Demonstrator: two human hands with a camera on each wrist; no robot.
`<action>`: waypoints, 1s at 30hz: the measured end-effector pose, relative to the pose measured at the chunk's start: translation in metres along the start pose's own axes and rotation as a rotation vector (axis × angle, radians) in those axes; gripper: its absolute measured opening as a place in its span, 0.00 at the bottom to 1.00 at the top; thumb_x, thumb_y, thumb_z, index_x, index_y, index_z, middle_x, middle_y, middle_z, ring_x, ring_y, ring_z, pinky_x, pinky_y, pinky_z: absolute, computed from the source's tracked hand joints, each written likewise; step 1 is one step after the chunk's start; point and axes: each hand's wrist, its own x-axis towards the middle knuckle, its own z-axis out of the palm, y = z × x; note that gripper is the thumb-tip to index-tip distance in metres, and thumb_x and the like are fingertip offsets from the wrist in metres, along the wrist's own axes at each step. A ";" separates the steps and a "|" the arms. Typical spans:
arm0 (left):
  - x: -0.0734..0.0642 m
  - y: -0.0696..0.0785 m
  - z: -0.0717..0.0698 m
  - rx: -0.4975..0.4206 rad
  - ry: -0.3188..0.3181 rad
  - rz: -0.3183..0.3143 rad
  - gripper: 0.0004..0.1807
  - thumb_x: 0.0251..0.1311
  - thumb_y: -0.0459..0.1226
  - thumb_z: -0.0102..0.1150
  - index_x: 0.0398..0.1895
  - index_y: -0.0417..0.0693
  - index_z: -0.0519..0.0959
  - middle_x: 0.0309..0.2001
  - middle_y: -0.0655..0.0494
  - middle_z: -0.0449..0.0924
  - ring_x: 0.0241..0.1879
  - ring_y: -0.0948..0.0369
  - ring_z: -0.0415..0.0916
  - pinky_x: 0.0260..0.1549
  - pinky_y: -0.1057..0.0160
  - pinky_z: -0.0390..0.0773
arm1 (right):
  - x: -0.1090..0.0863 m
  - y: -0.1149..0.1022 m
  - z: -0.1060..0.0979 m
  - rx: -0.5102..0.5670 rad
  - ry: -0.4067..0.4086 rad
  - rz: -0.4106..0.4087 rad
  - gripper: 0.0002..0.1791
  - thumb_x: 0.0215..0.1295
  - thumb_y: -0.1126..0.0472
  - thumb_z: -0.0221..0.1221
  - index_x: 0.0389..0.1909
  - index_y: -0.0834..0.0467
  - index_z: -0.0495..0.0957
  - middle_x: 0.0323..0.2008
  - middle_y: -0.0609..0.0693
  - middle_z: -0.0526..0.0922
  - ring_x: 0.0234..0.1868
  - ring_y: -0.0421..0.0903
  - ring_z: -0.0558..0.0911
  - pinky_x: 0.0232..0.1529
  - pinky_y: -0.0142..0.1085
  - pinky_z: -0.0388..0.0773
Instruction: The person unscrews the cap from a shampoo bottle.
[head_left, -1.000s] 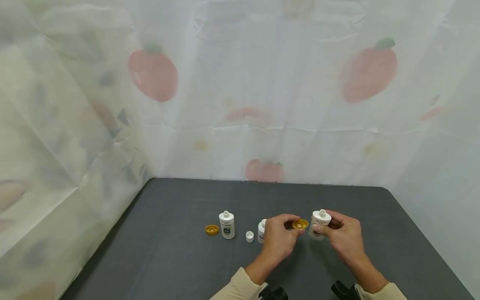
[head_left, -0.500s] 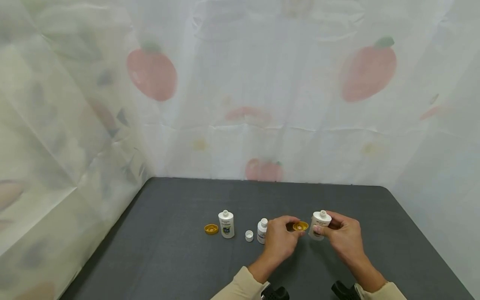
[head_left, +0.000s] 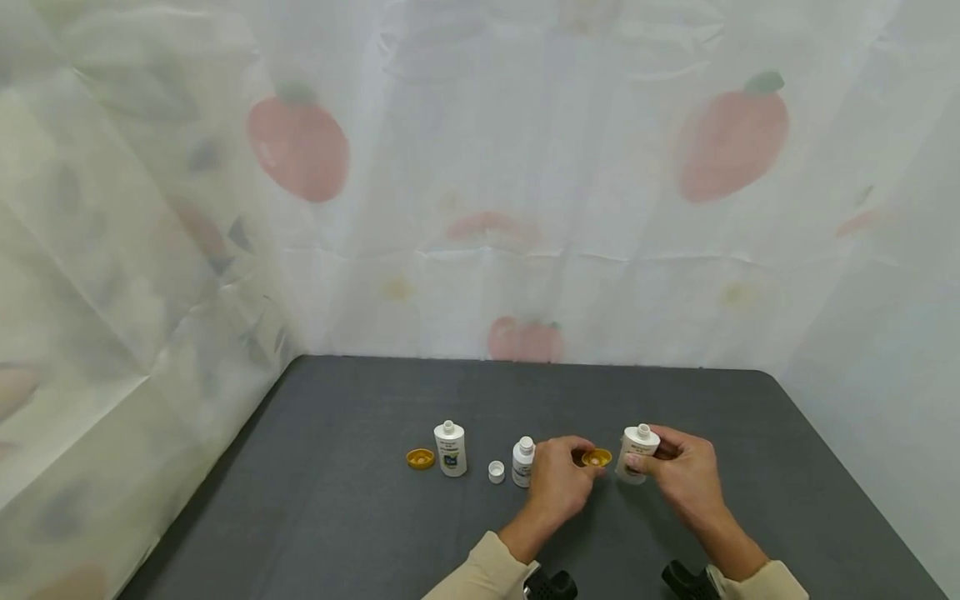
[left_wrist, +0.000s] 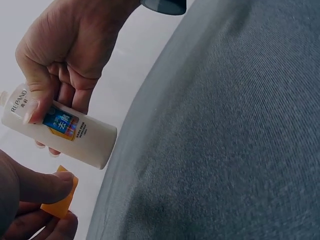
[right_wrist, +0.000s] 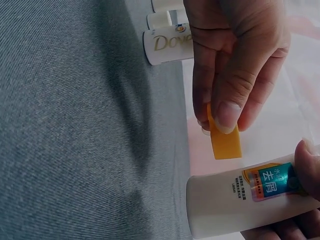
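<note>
My left hand (head_left: 557, 477) pinches an orange-gold bottle cap (head_left: 597, 457) between thumb and fingers, hollow side up in the head view. Just right of it, my right hand (head_left: 684, 467) grips a white shampoo bottle (head_left: 637, 454) with its neck bare, upright in the head view. A blue label (left_wrist: 61, 123) shows below the thumb in the left wrist view. The right wrist view has the cap (right_wrist: 225, 137) a short gap from the bottle (right_wrist: 240, 200). Close to the left hand's back stands a small white bottle (head_left: 523, 462).
Further left on the dark grey table (head_left: 360, 533) stands another white bottle (head_left: 451, 450) with an open neck. An orange-gold cap (head_left: 420, 459) lies left of it, and a small white cap (head_left: 497, 472) to its right. Pale printed sheeting (head_left: 480, 167) rises behind the table.
The left hand and its cap have dipped slightly, and the right hand's bottle has lowered a touch. Both grips are unchanged. The whole head view has shifted slightly.
</note>
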 end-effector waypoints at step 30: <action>-0.001 -0.011 0.010 0.208 -0.024 0.040 0.12 0.41 0.32 0.84 0.31 0.47 0.91 0.29 0.57 0.90 0.29 0.64 0.83 0.31 0.69 0.81 | 0.012 0.025 0.005 0.023 -0.087 0.117 0.33 0.58 0.76 0.71 0.65 0.77 0.73 0.54 0.68 0.86 0.39 0.24 0.84 0.44 0.26 0.85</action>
